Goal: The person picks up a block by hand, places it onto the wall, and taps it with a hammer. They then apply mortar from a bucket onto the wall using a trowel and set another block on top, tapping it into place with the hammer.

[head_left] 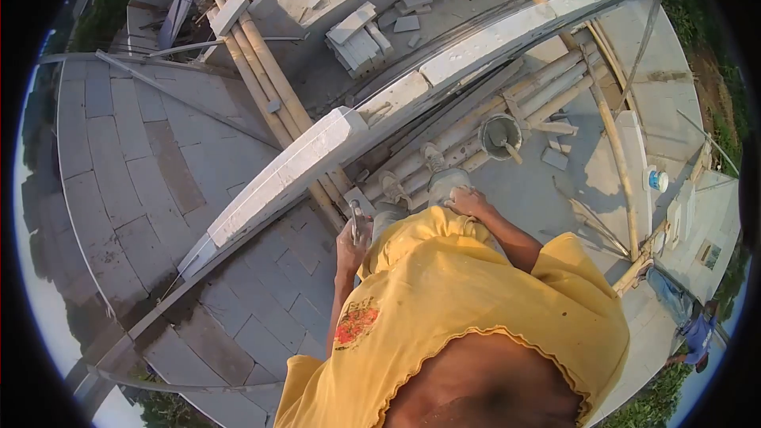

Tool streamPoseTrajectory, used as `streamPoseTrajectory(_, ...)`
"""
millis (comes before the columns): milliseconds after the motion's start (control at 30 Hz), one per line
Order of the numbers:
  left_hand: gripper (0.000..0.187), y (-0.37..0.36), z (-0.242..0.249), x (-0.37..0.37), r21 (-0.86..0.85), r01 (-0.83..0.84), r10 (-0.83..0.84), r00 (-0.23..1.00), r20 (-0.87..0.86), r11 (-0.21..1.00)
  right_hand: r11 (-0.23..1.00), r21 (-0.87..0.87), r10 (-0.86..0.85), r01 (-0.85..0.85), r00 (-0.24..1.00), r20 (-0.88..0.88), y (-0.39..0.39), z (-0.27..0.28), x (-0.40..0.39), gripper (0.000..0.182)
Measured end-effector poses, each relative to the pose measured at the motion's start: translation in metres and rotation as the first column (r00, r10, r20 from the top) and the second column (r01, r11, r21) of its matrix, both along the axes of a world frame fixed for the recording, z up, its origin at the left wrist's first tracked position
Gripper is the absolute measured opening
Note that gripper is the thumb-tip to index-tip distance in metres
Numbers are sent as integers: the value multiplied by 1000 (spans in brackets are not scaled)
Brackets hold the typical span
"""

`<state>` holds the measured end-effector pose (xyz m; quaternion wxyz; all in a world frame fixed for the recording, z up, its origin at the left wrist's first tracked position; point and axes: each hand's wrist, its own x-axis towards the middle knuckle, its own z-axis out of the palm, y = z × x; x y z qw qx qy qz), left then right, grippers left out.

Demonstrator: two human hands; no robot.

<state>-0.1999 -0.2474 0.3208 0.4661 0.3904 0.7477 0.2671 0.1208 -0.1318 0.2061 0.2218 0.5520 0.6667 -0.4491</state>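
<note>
My left hand point(354, 239) is closed around a small grey metal-looking tool point(357, 210) whose end sticks up past the fingers; its exact kind is too small to tell. Just ahead of it runs a long wall top of pale blocks point(317, 143), crossing the view diagonally. My right hand point(469, 201) lies on or against my bent knee, with no object visible in it. Beyond that hand, a bucket point(500, 136) with a stick-like handle leaning in it stands by the bamboo poles. My shoes point(392, 189) rest on the poles.
Bamboo poles point(269, 79) cross under the wall, and another upright pole point(618, 158) stands at the right. A stack of pale blocks point(358, 41) sits beyond the wall. A white tub point(657, 181) is at the right. Another person point(697, 341) in blue is at the lower right.
</note>
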Motion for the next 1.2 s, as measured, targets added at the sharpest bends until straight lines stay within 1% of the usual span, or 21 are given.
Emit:
streamPoseTrajectory(33, 29, -14, -22, -11, -48, -51, 52, 998, 19, 998, 1000, 27, 4, -1, 993, -115, -8, -23, 3, 39)
streamPoseTrajectory(67, 30, -34, -37, -25, -89, -111, 114, 993, 35, 990, 1000, 18, -24, 25, 997, -78, -6, -3, -9, 37)
streamPoseTrajectory(100, 31, -54, -45, -36, -21, -188, 188, 982, -11, 982, 1000, 2, -18, 18, 987, -160, -8, -20, -7, 38)
streamPoseTrajectory(133, 32, -71, -52, -43, 47, -253, 255, 965, -56, 966, 997, -61, 46, -57, 986, -158, 0, -35, -10, 37)
streamPoseTrajectory(167, 33, -87, -54, -48, 107, -300, 310, 946, -93, 948, 992, -46, 108, -121, 969, -224, 4, -47, -9, 37)
streamPoseTrajectory(200, 33, -96, -40, -54, 139, -429, 441, 895, -70, 893, 985, -36, 155, -171, 949, -273, 16, -51, -16, 37)
streamPoseTrajectory(267, 33, -102, 7, -58, 175, -645, 651, 758, 27, 744, 948, -67, 274, -312, 902, -335, 51, -24, -56, 36)
streamPoseTrajectory(300, 33, -106, 18, -58, 206, -769, 778, 627, 52, 606, 922, -89, 324, -376, 878, -352, 61, -2, -78, 35)
streamPoseTrajectory(367, 37, -117, 31, -65, 152, -907, 905, 412, 111, 394, 881, -117, 377, -459, 829, -413, 77, 25, -136, 25)
streamPoseTrajectory(433, 41, -136, 18, -62, 198, -972, 939, 184, 292, 129, 782, -90, 479, -617, 688, -545, 79, 76, -194, 29)
streamPoseTrajectory(467, 42, -143, 14, -51, 185, -982, 946, 92, 312, 34, 740, -47, 547, -671, 640, -540, 79, 84, -212, 30)
streamPoseTrajectory(533, 44, -162, 13, -26, 155, -979, 944, -76, 320, -132, 654, 17, 642, -756, 544, -540, 72, 90, -229, 32)
streamPoseTrajectory(600, 40, -185, 1, 17, 67, -974, 956, -198, 216, -217, 540, 2, 756, -841, 485, -440, 79, 63, -221, 38)
streamPoseTrajectory(633, 38, -194, -7, 38, 27, -968, 957, -240, 164, -248, 491, -6, 801, -871, 455, -389, 84, 42, -213, 41)
streamPoseTrajectory(733, 30, -217, -26, 99, -140, -936, 942, -333, 45, -324, 323, -166, 932, -932, 344, -112, 111, -42, -156, 53)
streamPoseTrajectory(800, 26, -229, -35, 120, -185, -928, 940, -338, 49, -324, 374, -228, 921, -899, 389, -22, 122, -72, -139, 59)
streamPoseTrajectory(833, 24, -230, -40, 133, -207, -920, 935, -352, 55, -334, 391, -254, 917, -885, 397, 28, 128, -69, -140, 63)
streamPoseTrajectory(933, 22, -249, -74, 154, -303, -875, 896, -428, 119, -378, 340, -242, 935, -909, 355, -19, 124, -48, -179, 54)
streamPoseTrajectory(967, 21, -258, -88, 159, -361, -862, 896, -425, 130, -357, 368, -254, 902, -895, 409, -135, 126, -69, -180, 51)
streamPoseTrajectory(1067, 20, -268, -102, 166, -512, -793, 888, -445, 116, -331, 365, -272, 865, -891, 432, -255, 116, -81, -203, 49)
streamPoseTrajectory(1200, 19, -290, -136, 182, -551, -796, 915, -381, 135, -250, 310, -350, 877, -884, 408, -252, 89, -42, -232, 53)
